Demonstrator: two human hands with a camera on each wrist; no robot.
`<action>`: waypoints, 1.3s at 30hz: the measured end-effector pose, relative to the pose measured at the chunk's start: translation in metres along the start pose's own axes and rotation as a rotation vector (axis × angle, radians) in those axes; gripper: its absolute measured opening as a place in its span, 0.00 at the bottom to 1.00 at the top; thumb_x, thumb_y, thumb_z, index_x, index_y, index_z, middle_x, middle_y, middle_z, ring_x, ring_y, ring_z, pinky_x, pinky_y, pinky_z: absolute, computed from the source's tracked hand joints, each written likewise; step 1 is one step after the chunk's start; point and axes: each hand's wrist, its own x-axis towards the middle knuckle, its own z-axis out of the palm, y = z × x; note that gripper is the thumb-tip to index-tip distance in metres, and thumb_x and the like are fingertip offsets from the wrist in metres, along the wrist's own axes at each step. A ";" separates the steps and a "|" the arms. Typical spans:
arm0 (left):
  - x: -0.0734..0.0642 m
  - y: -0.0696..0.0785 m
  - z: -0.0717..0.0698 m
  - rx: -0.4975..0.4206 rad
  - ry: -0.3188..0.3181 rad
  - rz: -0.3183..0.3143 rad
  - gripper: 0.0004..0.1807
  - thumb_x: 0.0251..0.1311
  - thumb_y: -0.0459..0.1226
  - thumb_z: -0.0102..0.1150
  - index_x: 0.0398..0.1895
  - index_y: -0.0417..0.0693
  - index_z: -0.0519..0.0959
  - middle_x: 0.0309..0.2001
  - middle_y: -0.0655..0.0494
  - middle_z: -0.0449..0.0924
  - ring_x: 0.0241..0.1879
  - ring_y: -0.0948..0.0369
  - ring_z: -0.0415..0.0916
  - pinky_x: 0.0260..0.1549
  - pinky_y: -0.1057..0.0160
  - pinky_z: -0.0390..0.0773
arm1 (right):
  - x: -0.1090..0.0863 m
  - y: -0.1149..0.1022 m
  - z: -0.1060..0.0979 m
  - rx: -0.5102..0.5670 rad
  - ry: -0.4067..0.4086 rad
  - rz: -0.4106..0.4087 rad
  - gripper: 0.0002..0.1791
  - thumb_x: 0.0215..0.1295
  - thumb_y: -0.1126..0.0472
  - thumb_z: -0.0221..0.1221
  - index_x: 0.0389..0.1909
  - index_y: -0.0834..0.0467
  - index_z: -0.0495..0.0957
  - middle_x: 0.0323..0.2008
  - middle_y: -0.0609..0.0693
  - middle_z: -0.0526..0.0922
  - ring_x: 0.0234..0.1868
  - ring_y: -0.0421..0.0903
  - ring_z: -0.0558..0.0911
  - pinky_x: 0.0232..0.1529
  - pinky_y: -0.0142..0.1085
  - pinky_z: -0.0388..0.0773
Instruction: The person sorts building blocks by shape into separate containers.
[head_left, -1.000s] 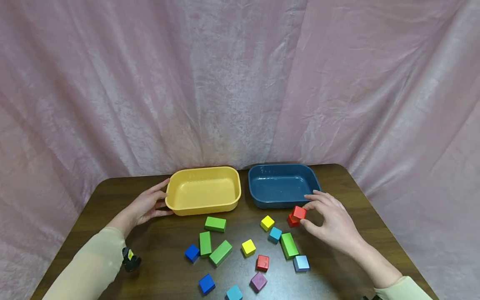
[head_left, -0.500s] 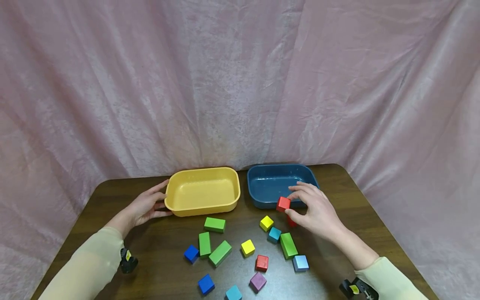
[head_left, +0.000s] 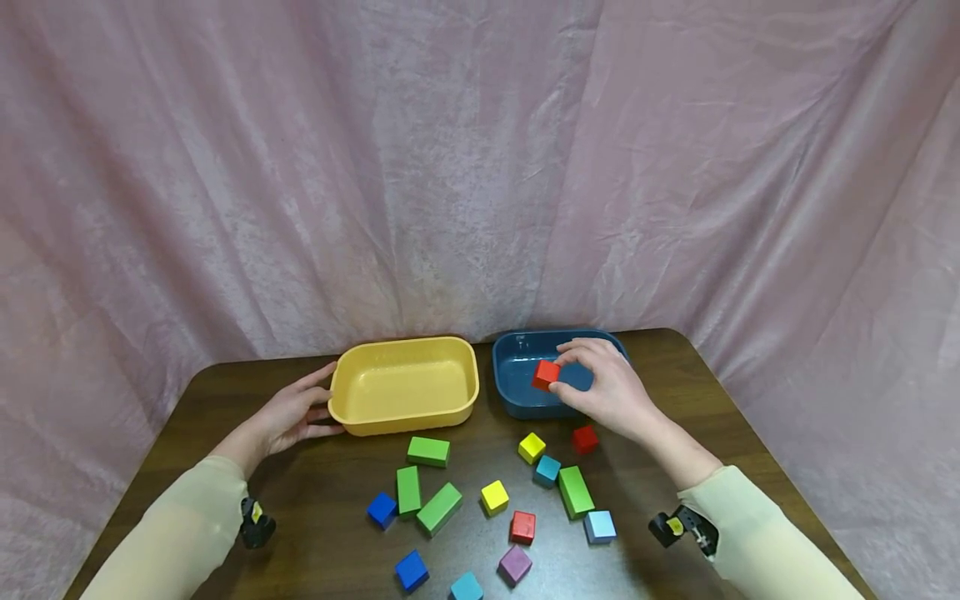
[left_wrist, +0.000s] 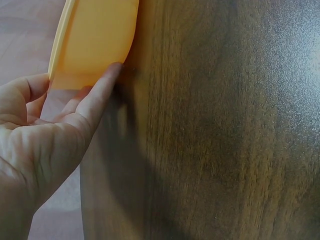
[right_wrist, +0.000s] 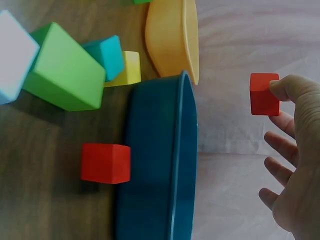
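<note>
My right hand point(head_left: 611, 387) pinches a red cube point(head_left: 546, 375) between thumb and fingertips, over the blue tray point(head_left: 525, 411). In the right wrist view this held cube point(right_wrist: 264, 94) is raised above the tray's rim, and the other fingers are spread apart. A second red cube point(head_left: 585, 439) lies on the table in front of the blue tray. My left hand point(head_left: 288, 414) rests its fingers against the left end of the yellow tray point(head_left: 405, 421). In the left wrist view the left hand's fingertips touch the tray's rim and lower side.
On the wooden table point(head_left: 315, 517) lie several green blocks point(head_left: 441, 508), yellow cubes point(head_left: 495, 497), blue cubes point(head_left: 412, 571), a red cube point(head_left: 522, 527), a purple cube point(head_left: 515, 565) and light blue cubes point(head_left: 600, 527). A pink curtain point(head_left: 480, 167) hangs behind the table.
My right hand has lifted the red cube off the spot by the second red cube and carried it left and away over the blue tray. The left hand has stayed at the yellow tray.
</note>
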 end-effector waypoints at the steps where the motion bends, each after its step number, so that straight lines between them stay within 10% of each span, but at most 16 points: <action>1: 0.000 0.000 0.000 0.001 -0.002 0.002 0.38 0.80 0.35 0.43 0.85 0.62 0.40 0.75 0.35 0.51 0.54 0.50 0.81 0.56 0.40 0.78 | 0.003 0.000 0.000 0.004 0.004 0.001 0.15 0.61 0.48 0.71 0.46 0.50 0.85 0.62 0.47 0.79 0.67 0.52 0.68 0.62 0.60 0.71; 39: 0.005 0.000 0.000 -0.007 0.011 0.005 0.39 0.79 0.34 0.44 0.85 0.63 0.40 0.77 0.34 0.49 0.55 0.49 0.80 0.56 0.40 0.78 | 0.085 -0.048 0.064 0.087 -0.091 0.025 0.16 0.61 0.41 0.70 0.48 0.42 0.88 0.49 0.42 0.76 0.54 0.47 0.67 0.55 0.48 0.66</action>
